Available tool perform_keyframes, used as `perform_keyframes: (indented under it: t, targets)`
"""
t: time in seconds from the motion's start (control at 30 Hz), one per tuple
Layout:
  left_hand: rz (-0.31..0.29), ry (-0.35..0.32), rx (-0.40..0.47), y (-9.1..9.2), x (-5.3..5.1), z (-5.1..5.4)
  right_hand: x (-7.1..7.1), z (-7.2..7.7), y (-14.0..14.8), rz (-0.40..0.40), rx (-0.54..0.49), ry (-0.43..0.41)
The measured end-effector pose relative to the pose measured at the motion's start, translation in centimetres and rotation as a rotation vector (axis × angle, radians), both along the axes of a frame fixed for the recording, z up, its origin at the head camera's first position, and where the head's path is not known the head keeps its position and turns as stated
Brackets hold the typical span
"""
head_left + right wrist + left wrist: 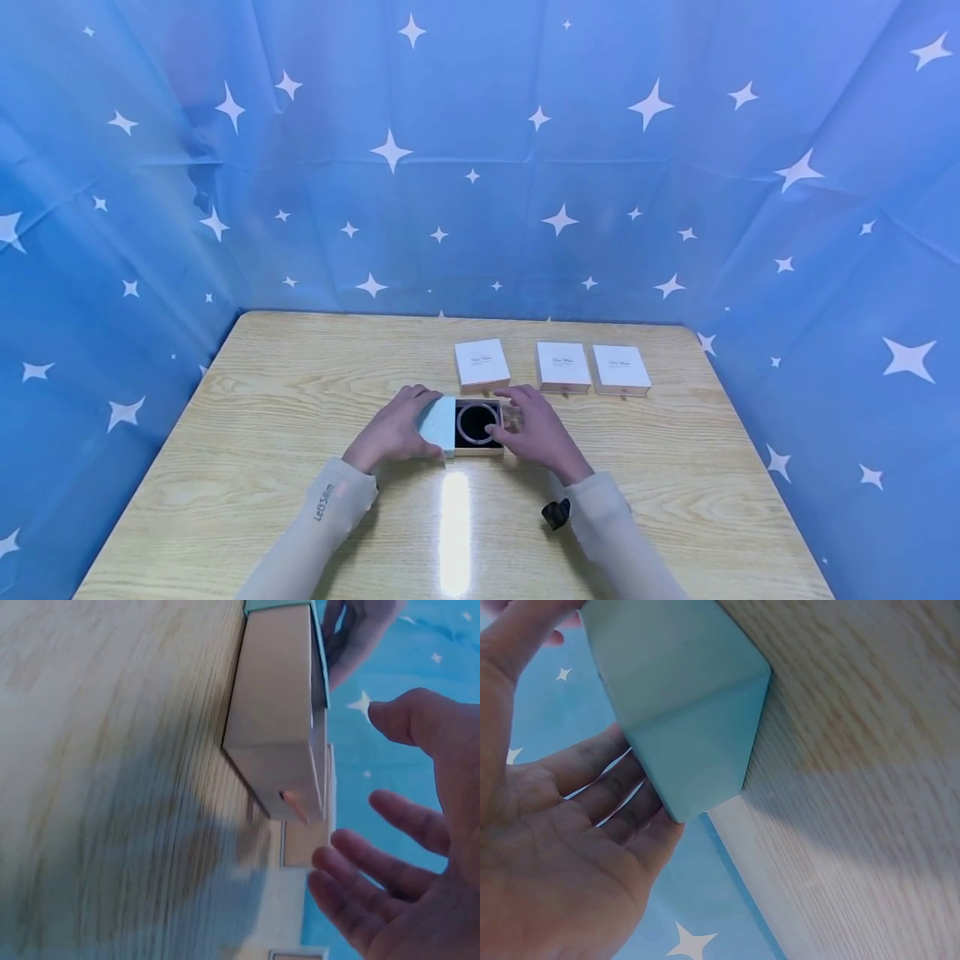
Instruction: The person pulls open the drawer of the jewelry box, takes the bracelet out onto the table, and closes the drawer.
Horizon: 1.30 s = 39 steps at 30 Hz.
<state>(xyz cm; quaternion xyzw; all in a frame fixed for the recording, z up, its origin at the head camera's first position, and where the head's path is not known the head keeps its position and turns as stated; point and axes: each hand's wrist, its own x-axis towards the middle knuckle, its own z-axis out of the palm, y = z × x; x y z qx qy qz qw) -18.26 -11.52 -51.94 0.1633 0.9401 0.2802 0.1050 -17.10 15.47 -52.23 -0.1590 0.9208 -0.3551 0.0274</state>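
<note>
A light-blue box sleeve (437, 425) lies on the table, its drawer (480, 452) slid out to the right. Inside the drawer a ring-shaped bangle (461, 425) rests on a dark lining. My left hand (397, 429) grips the sleeve between thumb and fingers; in the left wrist view the hand (570, 847) lies along the blue sleeve (682, 712). My right hand (536, 429) is spread at the drawer's right end, thumb over its edge. The right wrist view shows that hand (397, 855) with fingers apart beside the pinkish drawer (270, 697) and its small pull tab (292, 805).
Behind the drawer stands a white box (482, 363). Two more white boxes, one (562, 365) beside the other (621, 368), are at the back right. A blue star-patterned cloth (480, 233) hangs behind and beside the wooden table (262, 400).
</note>
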Motion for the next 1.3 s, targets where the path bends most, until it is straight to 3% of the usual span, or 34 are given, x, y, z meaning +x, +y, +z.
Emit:
perform_keyframes:
  t: [0.33,0.6,0.97,1.3]
  targets:
    - [-0.013,-0.008,0.003,-0.1,0.0,-0.2,0.5,0.2,-2.1,0.119,0.092,0.158]
    - [-0.024,-0.006,-0.001,-0.2,0.1,-0.2,0.6,0.1,-3.3,0.163,0.194,0.219]
    - [-0.023,0.010,-0.001,-0.2,0.1,-0.2,0.5,0.4,-4.6,0.131,0.342,0.204]
    - [-0.017,0.008,-0.004,-0.1,0.1,0.2,0.2,1.0,-5.5,0.101,0.366,0.175]
